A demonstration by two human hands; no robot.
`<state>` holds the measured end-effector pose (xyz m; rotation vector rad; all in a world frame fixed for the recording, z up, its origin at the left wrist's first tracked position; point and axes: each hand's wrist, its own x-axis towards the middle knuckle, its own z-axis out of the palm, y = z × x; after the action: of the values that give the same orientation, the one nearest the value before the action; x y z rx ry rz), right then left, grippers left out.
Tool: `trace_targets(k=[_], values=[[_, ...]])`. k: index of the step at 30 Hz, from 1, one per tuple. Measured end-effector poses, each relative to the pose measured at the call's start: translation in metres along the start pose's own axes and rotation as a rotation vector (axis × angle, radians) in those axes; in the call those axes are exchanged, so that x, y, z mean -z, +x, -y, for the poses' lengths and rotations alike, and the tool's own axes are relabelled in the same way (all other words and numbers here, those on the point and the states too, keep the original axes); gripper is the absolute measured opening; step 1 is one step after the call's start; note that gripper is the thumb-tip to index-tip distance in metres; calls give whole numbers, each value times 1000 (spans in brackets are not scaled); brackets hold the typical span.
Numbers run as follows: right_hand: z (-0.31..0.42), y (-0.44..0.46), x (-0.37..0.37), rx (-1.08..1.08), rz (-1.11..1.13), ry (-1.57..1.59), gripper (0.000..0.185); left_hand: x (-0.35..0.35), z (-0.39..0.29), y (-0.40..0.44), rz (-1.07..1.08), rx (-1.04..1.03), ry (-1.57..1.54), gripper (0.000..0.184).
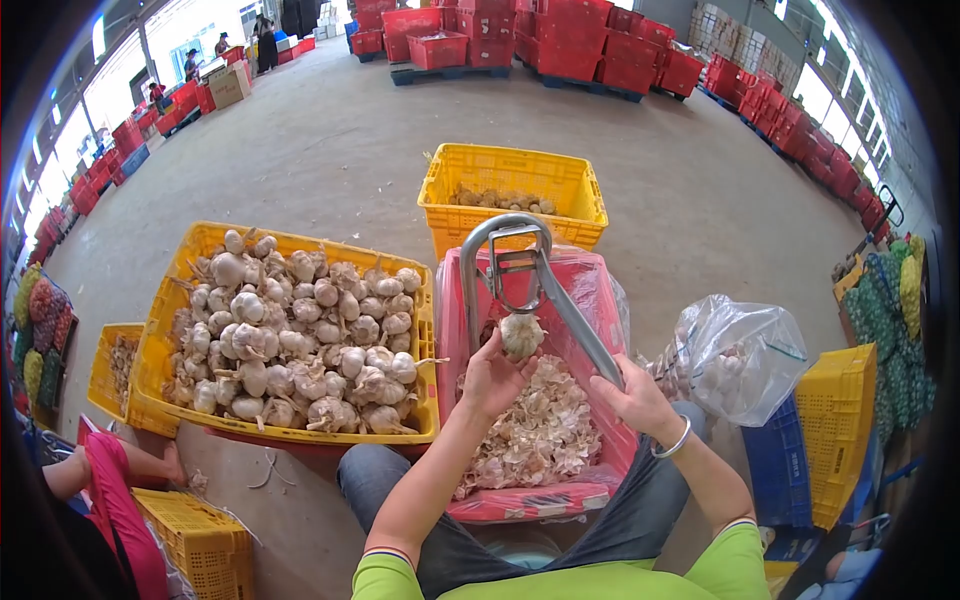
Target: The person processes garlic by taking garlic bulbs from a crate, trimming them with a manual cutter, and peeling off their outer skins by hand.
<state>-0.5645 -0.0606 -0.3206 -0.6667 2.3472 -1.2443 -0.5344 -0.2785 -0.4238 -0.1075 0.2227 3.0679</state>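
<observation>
**Prob. laid out for easy reach**

Lg. yellow crate [426, 340], rigid plastic, sits at L, prob. for quick grabs of knobbly bulbs [300, 330]. Red crate [602, 300], film-lined, is front & ctr., apparently to collect papery skins [550, 420]. Curved steel lever tool [577, 322]: R hand [640, 400] wraps one end, prob. for leverage. L hand [495, 380] cups 1 roundish garlic bulb [522, 337] just under the tool's curve.

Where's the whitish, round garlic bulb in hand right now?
In the head view, the bulb is near the centre, in the person's left hand, beside the looped grey metal tool and over the pink plastic crate of pale papery skins.
</observation>
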Motion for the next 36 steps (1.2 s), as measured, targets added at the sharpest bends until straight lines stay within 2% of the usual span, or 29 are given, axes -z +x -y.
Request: trace_targets(k=[14, 17, 20, 36], values=[[2, -1, 2, -10, 10, 12, 29, -2, 0, 6, 72, -31, -19, 37], [4, -1, 3, -12, 11, 15, 28, -2, 1, 6, 134, -118, 136, 40], [10, -3, 6, -9, 18, -16, 29, -2, -1, 8, 136, -128, 163, 41], [19, -3, 7, -22, 5, -26, 32, -11, 13, 9, -91, -323, 422, 52]])
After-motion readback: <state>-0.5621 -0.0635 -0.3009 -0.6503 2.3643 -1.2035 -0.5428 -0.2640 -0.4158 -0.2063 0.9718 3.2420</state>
